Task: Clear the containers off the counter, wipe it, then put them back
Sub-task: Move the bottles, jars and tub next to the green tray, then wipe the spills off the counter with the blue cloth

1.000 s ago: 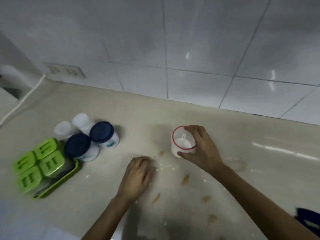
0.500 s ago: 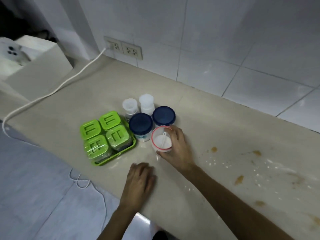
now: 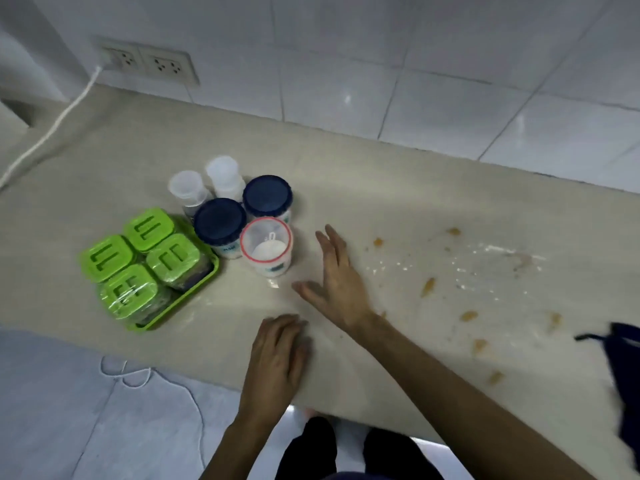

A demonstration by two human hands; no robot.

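Note:
A clear container with a red rim [image 3: 266,245] stands on the beige counter [image 3: 398,188], touching two blue-lidded jars [image 3: 220,221] [image 3: 267,195]. Behind them stand two small clear containers [image 3: 188,187] [image 3: 223,173]. A green tray [image 3: 204,282] holds several green-lidded boxes [image 3: 149,258]. My right hand [image 3: 334,275] hovers open just right of the red-rimmed container, not touching it. My left hand [image 3: 278,348] rests palm down near the counter's front edge, holding nothing.
Brown stains [image 3: 429,285] and white crumbs [image 3: 491,252] spread over the counter's right half. A dark blue cloth [image 3: 627,382] lies at the right edge. A white cable [image 3: 55,123] runs from the wall sockets [image 3: 145,62] over the left end. Floor lies below the front edge.
My right hand carried the red-rimmed container left to the blue-lidded jars, set it down and let go. The view swung left. My left hand stayed on the counter.

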